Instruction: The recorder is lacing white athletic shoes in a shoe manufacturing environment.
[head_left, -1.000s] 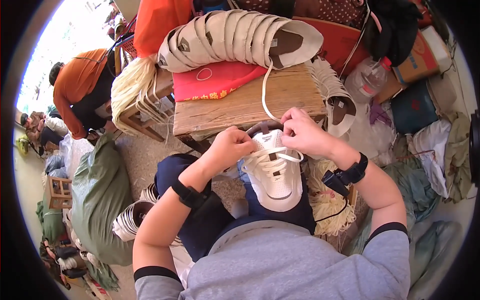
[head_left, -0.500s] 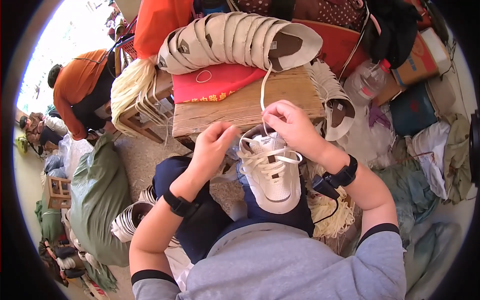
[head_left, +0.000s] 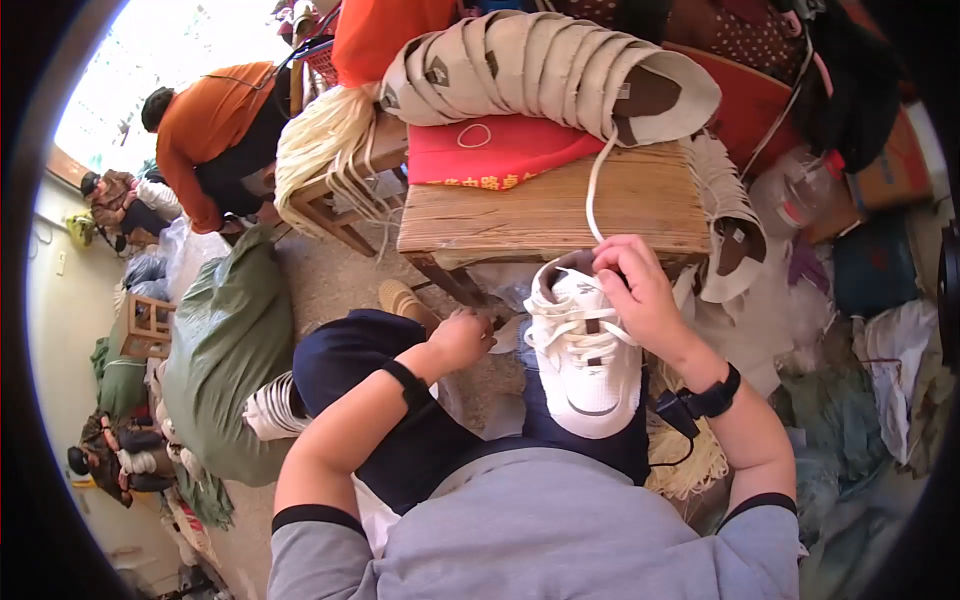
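Ahead, wooden desk (head_left: pixel 560 205) carrying a fanned stack of beige insoles (head_left: pixel 545 65) on red cloth (head_left: pixel 500 155). White sneaker (head_left: pixel 585 350) rests on person's lap, toe toward the body. Right hand (head_left: pixel 640 295) at sneaker's collar, pinching the white lace (head_left: pixel 595 195), which runs up over the desk. Left hand (head_left: pixel 462 340) just beside sneaker, loosely curled, grasping nothing visible.

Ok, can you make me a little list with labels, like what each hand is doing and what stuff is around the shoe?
Left hand: closed, beside the shoe, off it
Right hand: pinching the white lace at the shoe's top
White lace-up sneaker: on the person's lap, toe toward them
Worn wooden bench: just beyond the shoe
Stack of beige shoe insoles: on the bench
Red cloth: under the stack
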